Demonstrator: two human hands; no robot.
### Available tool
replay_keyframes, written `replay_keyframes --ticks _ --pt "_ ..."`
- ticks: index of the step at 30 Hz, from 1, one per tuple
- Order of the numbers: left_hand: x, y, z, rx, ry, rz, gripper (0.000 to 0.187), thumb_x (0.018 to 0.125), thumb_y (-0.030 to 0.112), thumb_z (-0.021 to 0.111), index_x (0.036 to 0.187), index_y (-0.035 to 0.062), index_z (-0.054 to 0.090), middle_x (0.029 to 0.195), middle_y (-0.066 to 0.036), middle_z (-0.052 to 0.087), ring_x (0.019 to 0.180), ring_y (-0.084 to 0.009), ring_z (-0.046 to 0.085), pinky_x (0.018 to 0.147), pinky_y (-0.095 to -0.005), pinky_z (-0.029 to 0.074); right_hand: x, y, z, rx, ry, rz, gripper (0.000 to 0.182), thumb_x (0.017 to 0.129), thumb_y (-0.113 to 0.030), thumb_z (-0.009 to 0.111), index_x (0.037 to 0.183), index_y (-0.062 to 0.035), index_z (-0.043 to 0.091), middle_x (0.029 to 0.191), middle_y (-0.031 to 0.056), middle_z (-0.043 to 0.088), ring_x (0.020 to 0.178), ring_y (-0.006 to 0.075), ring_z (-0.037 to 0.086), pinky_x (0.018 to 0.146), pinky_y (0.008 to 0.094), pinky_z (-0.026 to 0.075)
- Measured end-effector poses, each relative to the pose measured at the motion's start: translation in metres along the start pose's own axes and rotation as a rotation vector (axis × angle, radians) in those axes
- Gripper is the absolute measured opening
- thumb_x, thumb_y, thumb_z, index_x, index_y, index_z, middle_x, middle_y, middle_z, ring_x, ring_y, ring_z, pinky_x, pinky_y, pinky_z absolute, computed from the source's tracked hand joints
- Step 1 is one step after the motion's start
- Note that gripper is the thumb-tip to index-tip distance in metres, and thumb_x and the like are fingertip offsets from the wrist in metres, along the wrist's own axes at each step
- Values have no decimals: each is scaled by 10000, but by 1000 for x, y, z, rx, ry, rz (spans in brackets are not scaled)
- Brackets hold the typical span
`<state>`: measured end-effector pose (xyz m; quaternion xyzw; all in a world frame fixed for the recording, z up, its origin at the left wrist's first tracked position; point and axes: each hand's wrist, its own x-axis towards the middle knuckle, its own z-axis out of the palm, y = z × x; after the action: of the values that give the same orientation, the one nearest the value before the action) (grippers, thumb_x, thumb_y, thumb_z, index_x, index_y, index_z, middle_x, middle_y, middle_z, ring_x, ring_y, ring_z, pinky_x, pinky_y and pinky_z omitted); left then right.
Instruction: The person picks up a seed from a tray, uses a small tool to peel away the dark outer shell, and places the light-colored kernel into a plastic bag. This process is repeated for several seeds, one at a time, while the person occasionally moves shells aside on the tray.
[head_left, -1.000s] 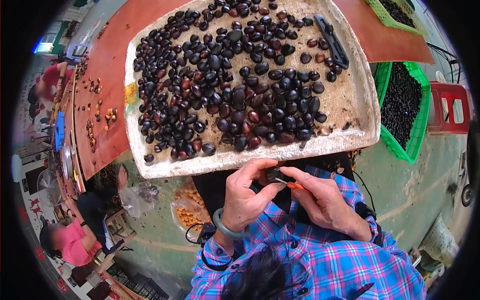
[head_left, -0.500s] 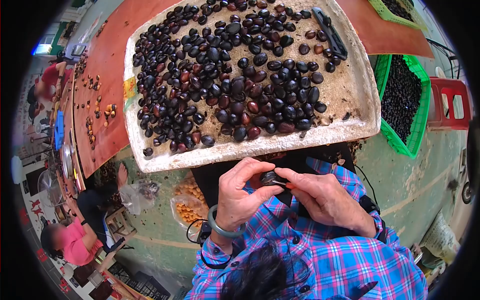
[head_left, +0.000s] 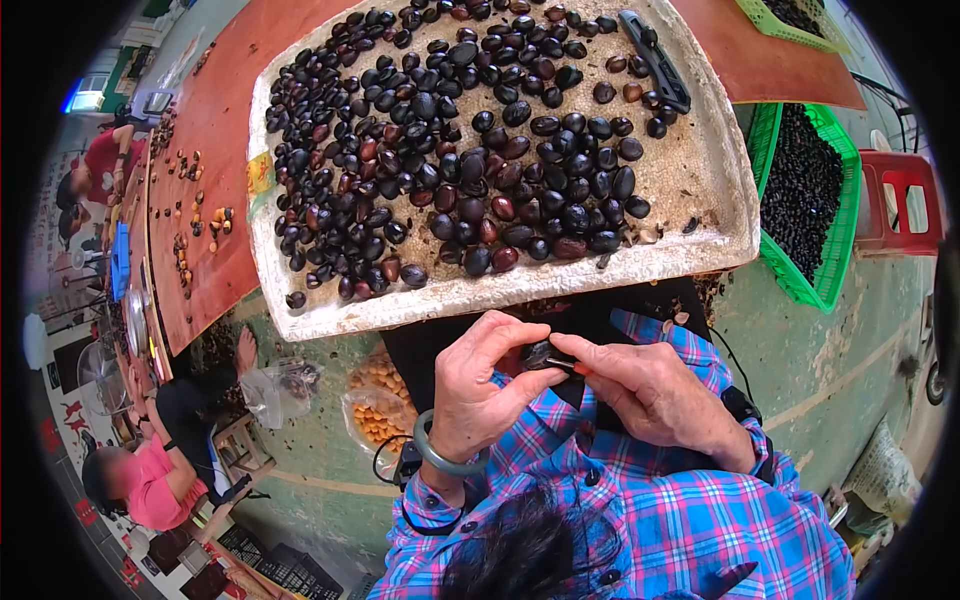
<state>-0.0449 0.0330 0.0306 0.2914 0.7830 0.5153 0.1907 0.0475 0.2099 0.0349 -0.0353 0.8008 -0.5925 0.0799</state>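
Between the thumb and forefinger of my left hand is a dark, glossy nut, held just below the tray's front edge. My right hand grips a small knife; only a bit of its orange handle and a thin strip of blade show, the blade lying against the nut. My right thumb and forefinger press close to the nut's right side. Beyond my hands, a white foam tray holds many loose dark brown and black nuts. A black clamp-like tool rests at the tray's far right.
On the right stands a green crate of small dark nuts beside a red stool. Bags of yellow-orange kernels sit on the floor at left. A person in pink is seated at far left, near a reddish table.
The view has shifted very slightly. Both hands keep nearly the same hold on the nut and knife, with only a tiny movement of the fingers.
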Motion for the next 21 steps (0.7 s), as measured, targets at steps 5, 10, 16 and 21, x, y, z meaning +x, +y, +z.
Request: replay_keyframes --ticks 5,10,16,21 --pt "0 -1 1 3 2 5 365 611 83 779 936 13 629 807 -65 574 580 -108 545 499 -226 427 -1 1 1 -44 -5 -9 558 765 15 542 1300 -68 406 727 127 575 626 292 587 561 382 476" --pt "0 0 3 39 18 -6 344 612 77 771 917 12 626 794 -63 571 565 -112 534 487 -229 415 -1 -5 1 -202 -32 -6 591 743 -4 567 1305 -87 407 696 108 537 597 279 572 502 383 458" --pt "0 -4 6 18 42 -30 334 616 82 773 908 12 625 765 -59 576 554 -109 520 482 -229 406 -1 -10 5 -539 -10 -13 612 740 -82 597 1317 -120 396 692 86 488 589 253 557 438 367 422" --pt "0 -4 7 -9 60 -37 329 624 89 775 907 13 626 756 -58 585 559 -105 523 484 -226 404 0 -7 5 -474 -1 -16 643 720 -55 599 1323 -107 383 687 85 475 584 257 543 439 371 418"
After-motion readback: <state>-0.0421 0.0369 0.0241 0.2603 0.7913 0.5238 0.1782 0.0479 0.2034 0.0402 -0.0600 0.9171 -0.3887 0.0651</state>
